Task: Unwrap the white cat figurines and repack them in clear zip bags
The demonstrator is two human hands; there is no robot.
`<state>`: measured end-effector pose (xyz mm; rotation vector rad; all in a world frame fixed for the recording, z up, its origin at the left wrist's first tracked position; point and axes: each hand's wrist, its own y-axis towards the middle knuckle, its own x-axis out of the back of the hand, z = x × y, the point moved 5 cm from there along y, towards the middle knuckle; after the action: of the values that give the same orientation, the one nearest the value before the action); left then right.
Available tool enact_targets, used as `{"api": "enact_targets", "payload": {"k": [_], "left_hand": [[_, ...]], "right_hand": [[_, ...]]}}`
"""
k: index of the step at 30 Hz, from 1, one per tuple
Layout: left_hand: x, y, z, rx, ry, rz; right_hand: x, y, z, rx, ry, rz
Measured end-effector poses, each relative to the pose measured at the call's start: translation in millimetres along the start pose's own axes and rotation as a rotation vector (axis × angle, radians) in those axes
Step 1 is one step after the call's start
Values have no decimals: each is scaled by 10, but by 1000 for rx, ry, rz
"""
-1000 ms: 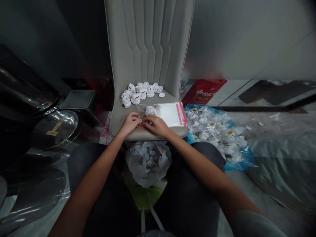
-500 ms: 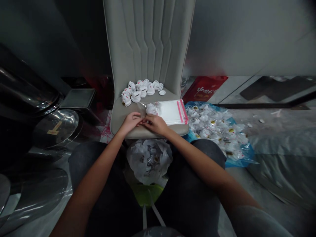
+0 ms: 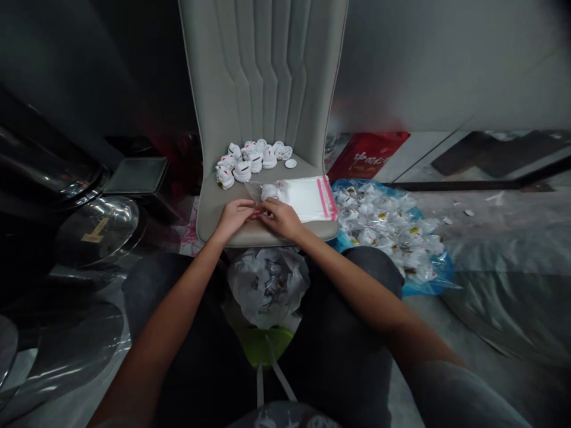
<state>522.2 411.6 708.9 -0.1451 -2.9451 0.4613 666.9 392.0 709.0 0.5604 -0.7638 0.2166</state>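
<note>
A clear plastic bag (image 3: pixel 252 191) lies on a grey upholstered chair seat (image 3: pixel 218 208), a white wrapped piece (image 3: pixel 269 192) at its far side. The left hand (image 3: pixel 234 219) and right hand (image 3: pixel 281 219) are closed narrowly together, pinching its thin film just behind the seat's front edge. Below, a white plastic bag (image 3: pixel 267 288) sits between the knees. Beside the hands lies a stack of resealable bags (image 3: pixel 307 199) with pink strips, and farther along the seat white figurines (image 3: pixel 241 161) stand before the backrest. To the right, wrapped pieces fill a blue plastic sheet (image 3: pixel 379 232) on the floor (image 3: pixel 473 333).
</note>
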Motion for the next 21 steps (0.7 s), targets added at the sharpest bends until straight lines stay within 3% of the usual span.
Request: {"api": "enact_targets", "payload": {"k": [8,21], "left_hand": [[-17,-12,-31,-49,-11,12],[-51,-193,-53,88,-150,35]], "right_hand": [[78,2,-21,41,76,-56],[167,-50,32,53,77,-64]]}}
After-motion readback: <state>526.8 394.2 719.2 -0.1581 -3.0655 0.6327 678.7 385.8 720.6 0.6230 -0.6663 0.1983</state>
